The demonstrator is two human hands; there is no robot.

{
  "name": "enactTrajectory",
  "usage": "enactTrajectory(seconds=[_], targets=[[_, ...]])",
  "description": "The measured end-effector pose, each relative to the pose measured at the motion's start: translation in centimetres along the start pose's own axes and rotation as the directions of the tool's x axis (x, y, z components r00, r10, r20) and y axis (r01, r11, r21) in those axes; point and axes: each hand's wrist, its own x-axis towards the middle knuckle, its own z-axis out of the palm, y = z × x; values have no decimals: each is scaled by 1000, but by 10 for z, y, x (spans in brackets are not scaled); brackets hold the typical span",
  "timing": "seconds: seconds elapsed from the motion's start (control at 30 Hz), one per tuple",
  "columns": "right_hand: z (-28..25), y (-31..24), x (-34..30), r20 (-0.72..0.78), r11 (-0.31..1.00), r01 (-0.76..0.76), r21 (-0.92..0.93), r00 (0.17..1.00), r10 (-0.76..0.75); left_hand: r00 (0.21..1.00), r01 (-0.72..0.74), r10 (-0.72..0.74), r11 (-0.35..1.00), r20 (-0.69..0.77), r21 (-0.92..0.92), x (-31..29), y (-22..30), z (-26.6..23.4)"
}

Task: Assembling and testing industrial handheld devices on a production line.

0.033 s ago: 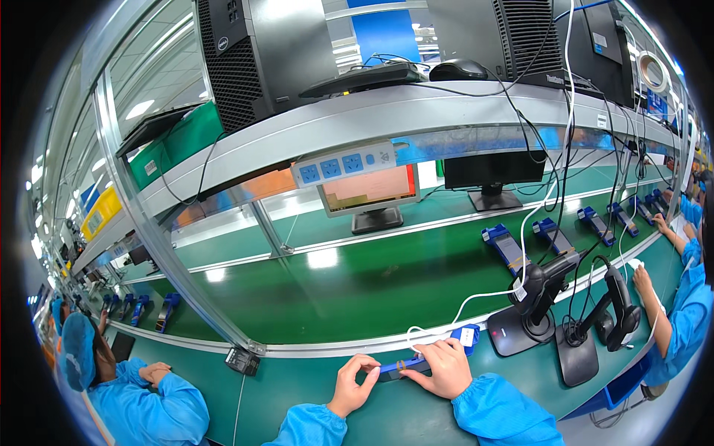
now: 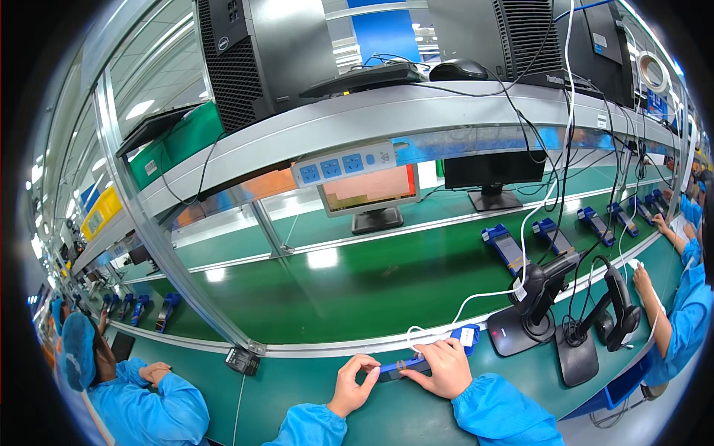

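A long blue holder (image 2: 388,372) with a dark side and a tan band lies low over the green bench in front of me. Its right part, with a white label (image 2: 466,337), shows beyond my right hand (image 2: 444,372). That hand is closed over the holder, thumb along the near side and fingers on top. At the left end, my left hand (image 2: 349,386) grips it between curved thumb and forefinger. A white cable (image 2: 413,334) runs down to the holder beside my right fingers; its end is hidden by them.
Two barcode scanners on stands (image 2: 524,327) (image 2: 580,353) are to the right. Beyond the bench edge, several blue holders with devices (image 2: 507,247) lie on a green belt (image 2: 320,297). A power strip (image 2: 342,167) hangs under the shelf. Co-workers sit left (image 2: 149,405) and right (image 2: 680,312).
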Motion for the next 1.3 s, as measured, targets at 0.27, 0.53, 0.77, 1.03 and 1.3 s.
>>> enactTrajectory(seconds=[0.27, 0.53, 0.77, 1.03, 1.3], targets=[[0, 3, 5, -8, 1000, 9, -5, 1000, -9, 993, -68, 63, 997, -103, -46, 7, -5, 2], [-1, 2, 7, -17, 1000, 30, -7, 999, -30, 997, -13, 2, 988, -75, -152, 3, -11, -1], [-1, 4, 8, -10, 1000, 22, -3, 1000, -22, 992, -7, 26, 988, 126, -154, 9, 0, -2], [-1, 4, 6, 27, 1000, 13, 0, 1000, -13, 992, 27, -8, 988, 123, -153, 6, 1, -2], [-1, 4, 4, 29, 1000, 18, 6, 999, -18, 983, 101, -79, 986, 164, -130, 6, 2, 0]])
